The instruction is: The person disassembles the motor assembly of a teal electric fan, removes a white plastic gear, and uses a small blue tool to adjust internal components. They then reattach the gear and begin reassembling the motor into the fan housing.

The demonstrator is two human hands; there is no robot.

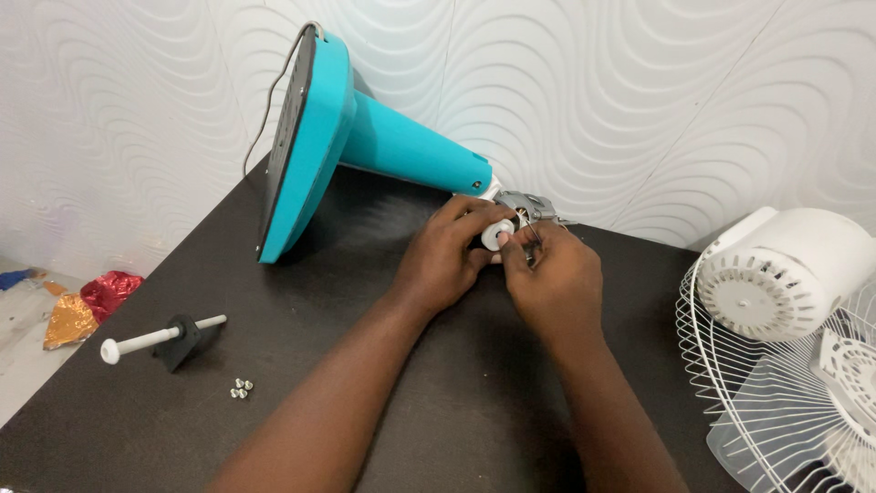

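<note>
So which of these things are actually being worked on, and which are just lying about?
In hand:
left hand on white knob
right hand at motor
teal fan stand

Lying about:
white rod with black bracket
small screws
wire fan guard
white motor cover
foil wrappers

Home: embossed wallpaper, dismantled fan

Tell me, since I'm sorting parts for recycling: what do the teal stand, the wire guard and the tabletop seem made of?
Teal stand: probably moulded plastic, smooth with a soft sheen. Wire guard: likely metal wire coated white, judging by its thin rigid rods. Tabletop: looks like dark wood-grain laminate, matte, though solid wood can't be ruled out.
</note>
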